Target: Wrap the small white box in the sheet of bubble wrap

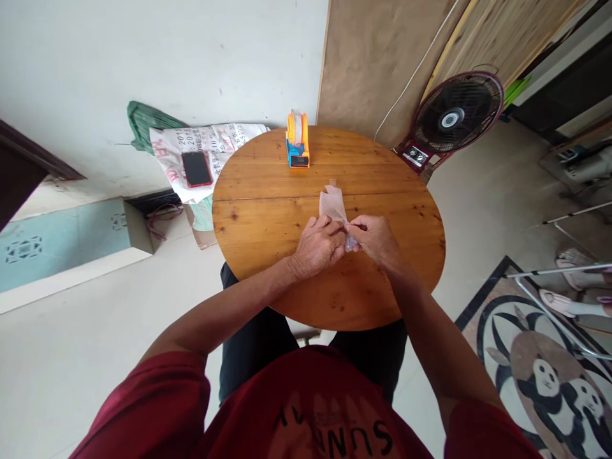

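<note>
on the round, varnished, honey-brown wooden table (277,220), a thin, whitish, translucent sheet of soft wrapping (331,205) lies near the middle. its far end is flat and ragged; its near end is bunched between both hands, with a crumpled, clear, shiny portion (350,243) below the fingers.

left hand (321,244): palm down, fingers bent and half closed over the near end. whether the fingertips grip or only press, i cannot tell; the underside is hidden.
right hand (375,238): nearly closed, thumb and forefinger drawn together on the bunched edge, a pinch on the wrapping.

beyond the sheet, apart from both hands, stands an orange-and-blue plastic tape dispenser (298,153) with a roll of clear tape (296,127) on top. a small clear strip (333,183), possibly tape, shows at the sheet's far tip.

risks, in my judgement:
- tearing: the sheet looks thin; a hard pull by the right hand against the left could split it at the bunch.
- slipping: the loose far end appears unheld, so the whole sheet could skew or slide on the smooth wood.
- sticking: if the strip is tape, it could catch on the table or fold onto itself.
- draught: a dark red round-caged fan (452,118) faces this way; running or not, i cannot tell. a gust could lift the free end.
</note>
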{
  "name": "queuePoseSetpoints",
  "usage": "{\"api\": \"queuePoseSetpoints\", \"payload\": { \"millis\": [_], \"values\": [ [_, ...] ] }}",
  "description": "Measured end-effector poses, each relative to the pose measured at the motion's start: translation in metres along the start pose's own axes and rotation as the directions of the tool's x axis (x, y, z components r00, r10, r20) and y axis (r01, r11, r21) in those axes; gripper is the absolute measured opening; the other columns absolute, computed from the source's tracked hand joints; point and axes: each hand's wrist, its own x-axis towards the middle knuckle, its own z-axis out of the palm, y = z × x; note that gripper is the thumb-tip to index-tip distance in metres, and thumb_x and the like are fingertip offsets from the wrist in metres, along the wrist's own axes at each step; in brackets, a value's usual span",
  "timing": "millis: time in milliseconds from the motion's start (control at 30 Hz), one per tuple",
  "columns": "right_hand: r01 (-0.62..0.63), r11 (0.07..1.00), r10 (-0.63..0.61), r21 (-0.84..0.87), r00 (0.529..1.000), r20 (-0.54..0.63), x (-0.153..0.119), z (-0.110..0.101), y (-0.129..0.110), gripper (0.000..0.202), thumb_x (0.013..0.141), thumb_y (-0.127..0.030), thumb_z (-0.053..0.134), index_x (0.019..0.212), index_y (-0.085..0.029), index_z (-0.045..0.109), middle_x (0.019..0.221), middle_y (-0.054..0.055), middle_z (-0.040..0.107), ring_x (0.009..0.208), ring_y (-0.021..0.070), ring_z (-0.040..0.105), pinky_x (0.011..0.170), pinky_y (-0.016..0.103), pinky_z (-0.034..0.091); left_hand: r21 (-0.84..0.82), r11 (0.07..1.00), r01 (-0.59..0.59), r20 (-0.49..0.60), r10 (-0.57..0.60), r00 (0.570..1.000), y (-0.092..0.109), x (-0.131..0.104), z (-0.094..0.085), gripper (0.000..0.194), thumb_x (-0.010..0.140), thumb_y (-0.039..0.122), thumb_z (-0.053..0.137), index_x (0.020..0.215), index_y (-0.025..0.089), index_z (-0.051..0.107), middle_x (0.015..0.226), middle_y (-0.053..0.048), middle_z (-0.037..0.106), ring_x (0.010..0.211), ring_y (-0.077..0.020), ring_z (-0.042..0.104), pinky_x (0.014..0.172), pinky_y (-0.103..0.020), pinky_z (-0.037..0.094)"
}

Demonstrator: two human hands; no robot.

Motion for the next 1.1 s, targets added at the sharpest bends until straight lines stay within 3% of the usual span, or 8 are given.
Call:
{"api": "queuePoseSetpoints", "payload": {
  "millis": [133,233,433,500,633,733,933,1100],
  "values": [
    [-0.013,1.000,0.015,-0.022,0.994,0.105,-0.001,-0.006,-0.006,0.014,0.076,-0.026,0.060,0.068,-0.018,0.067,0.051,0.000,0.063,0.044,0.0125,0.057,0.044,0.023,0.038,-0.079,0.996,0.045,-0.042,-0.049,0.998,-0.001,0.000,0.000,0.021,0.092,0.028,0.056,0.095,0.021,0.075,0.119,-0.010,0.066,0.103,-0.0257,0.052,0.082,-0.040,0.039],
    [-0.003,1.000,0.005,-0.011,0.986,0.169,-0.003,-0.012,-0.005,0.016,0.076,-0.024,0.056,0.068,-0.018,0.068,0.060,0.002,0.069,0.047,0.0125,0.059,0.043,0.023,0.036,-0.167,0.981,0.095,-0.078,-0.109,0.991,-0.003,-0.001,0.001,0.021,0.087,0.026,0.058,0.096,0.022,0.077,0.113,-0.012,0.063,0.098,-0.0259,0.053,0.080,-0.040,0.042],
    [0.046,0.999,-0.045,0.003,0.956,0.291,-0.005,-0.018,0.001,0.021,0.074,-0.029,0.059,0.085,-0.019,0.074,0.060,0.000,0.065,0.052,0.0141,0.056,0.045,0.024,0.038,-0.408,0.903,0.131,-0.126,-0.198,0.972,-0.007,0.001,0.001,0.022,0.073,0.013,0.060,0.093,0.015,0.069,0.095,-0.009,0.062,0.090,-0.0223,0.058,0.084,-0.038,0.050],
    [0.060,0.998,-0.052,-0.019,0.961,0.273,-0.007,-0.014,0.001,0.023,0.074,-0.030,0.060,0.088,-0.018,0.073,0.062,-0.001,0.064,0.053,0.0143,0.055,0.048,0.026,0.039,-0.474,0.863,0.174,-0.129,-0.263,0.956,-0.007,0.002,-0.001,0.021,0.070,0.011,0.060,0.090,0.016,0.062,0.089,-0.007,0.062,0.086,-0.0207,0.058,0.082,-0.036,0.051],
    [0.181,0.965,-0.159,-0.190,0.979,0.125,-0.011,-0.002,0.000,0.018,0.072,-0.027,0.062,0.086,-0.018,0.070,0.068,-0.001,0.064,0.061,0.0141,0.054,0.060,0.027,0.039,-0.625,0.737,0.259,-0.090,-0.397,0.913,-0.005,0.003,-0.005,0.021,0.070,0.007,0.058,0.086,0.020,0.052,0.081,-0.001,0.059,0.076,-0.0153,0.058,0.074,-0.030,0.050],
    [0.172,0.934,-0.157,-0.313,0.985,0.073,-0.014,0.003,-0.003,0.019,0.075,-0.028,0.064,0.089,-0.017,0.070,0.067,0.000,0.062,0.061,0.0145,0.052,0.063,0.029,0.037,-0.697,0.660,0.279,-0.046,-0.430,0.902,-0.004,0.002,-0.007,0.022,0.071,0.005,0.055,0.086,0.021,0.052,0.081,0.000,0.059,0.073,-0.0130,0.057,0.069,-0.026,0.048],
    [0.240,0.890,-0.189,-0.388,0.968,0.165,-0.020,-0.001,-0.012,0.018,0.082,-0.024,0.053,0.086,-0.017,0.069,0.070,0.002,0.063,0.063,0.0155,0.051,0.062,0.029,0.033,-0.766,0.586,0.265,-0.015,-0.429,0.903,-0.006,0.004,-0.004,0.013,0.080,0.014,0.060,0.082,0.021,0.050,0.075,0.003,0.054,0.065,-0.0107,0.050,0.060,-0.024,0.043],
    [0.262,0.885,-0.173,-0.386,0.953,0.250,-0.022,-0.006,-0.018,0.022,0.085,-0.024,0.046,0.082,-0.016,0.066,0.067,0.002,0.060,0.059,0.0147,0.047,0.059,0.029,0.031,-0.726,0.615,0.307,0.013,-0.435,0.901,-0.007,0.009,0.003,0.025,0.081,0.029,0.071,0.077,0.020,0.048,0.072,0.003,0.051,0.066,-0.0109,0.047,0.063,-0.025,0.040]
  ]
}}
